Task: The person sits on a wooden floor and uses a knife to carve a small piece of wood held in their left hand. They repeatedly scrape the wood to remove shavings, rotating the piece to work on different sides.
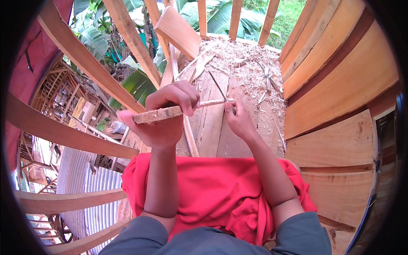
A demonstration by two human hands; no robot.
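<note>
Red cloth (212,195) covers the person's lap at the bottom of the view, below grey sleeves, and both bare forearms rise from it toward the work. Just above the cloth, the left hand (168,114) is clenched around a rough wooden stick (170,113), thumb under and fingers curled over the top, so the piece lies nearly level and points to the right. That grip appears meant to steady the thick end while the thin end is worked. The stick is pale and coarse at the left, where its broken end shows splintered grain, and it narrows into a slim, smoother sliver toward the right.

At that thin end the right hand (239,121) is closed around a knife (220,89); the handle is hidden in the fist, and the dark narrow blade slants up and to the left, touching or nearly touching the sliver's tip. Whether the edge is biting into the wood cannot be told.

Beyond the hands lies a plank floor (212,136), with a drift of pale wood shavings (250,68) heaped farther out. Stacked boards (340,85) curve along the right. Slanted wooden rails (127,38) cross the far left, and behind them are broad green leaves (136,85) and, lower down, a corrugated metal roof (80,178).
</note>
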